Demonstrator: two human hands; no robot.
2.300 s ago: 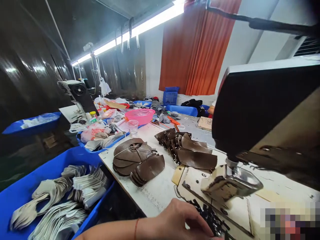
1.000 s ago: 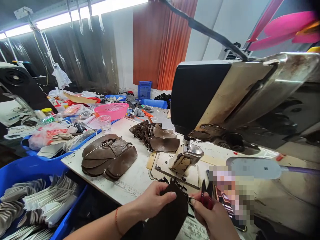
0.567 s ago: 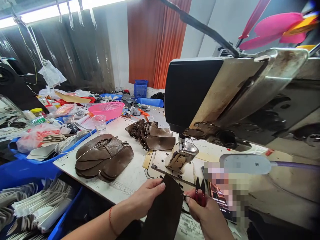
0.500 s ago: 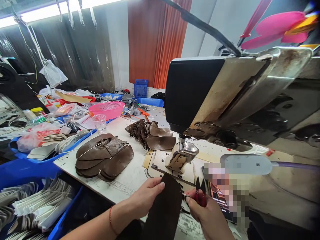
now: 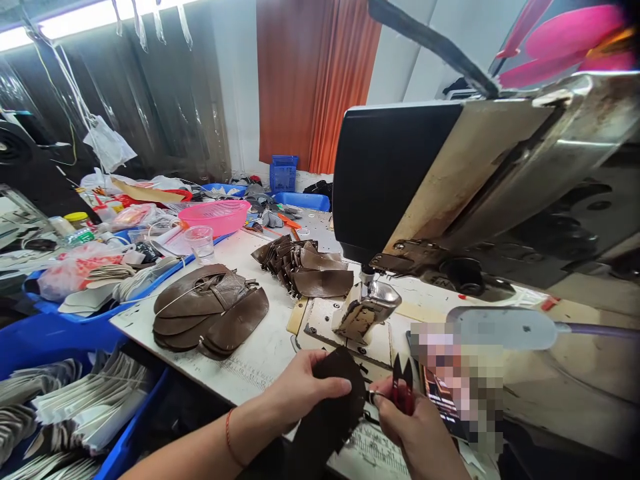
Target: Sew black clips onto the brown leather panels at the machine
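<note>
Left of the left hand (image 5: 300, 392), pale cut pieces (image 5: 80, 400) are held in a blue bin (image 5: 55, 333); beyond that hand, brown leather-like pieces (image 5: 185, 310) are stacked. A dark brown piece (image 5: 333, 407) is pinched by it, between the hands – kept apart – and red-handled thread snips (image 5: 403, 393) are gripped, blades up, by the right hand (image 5: 417, 430)

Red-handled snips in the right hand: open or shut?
Open: the red-handled snips show two blade tips apart, a gap between them, in the right hand.
</note>
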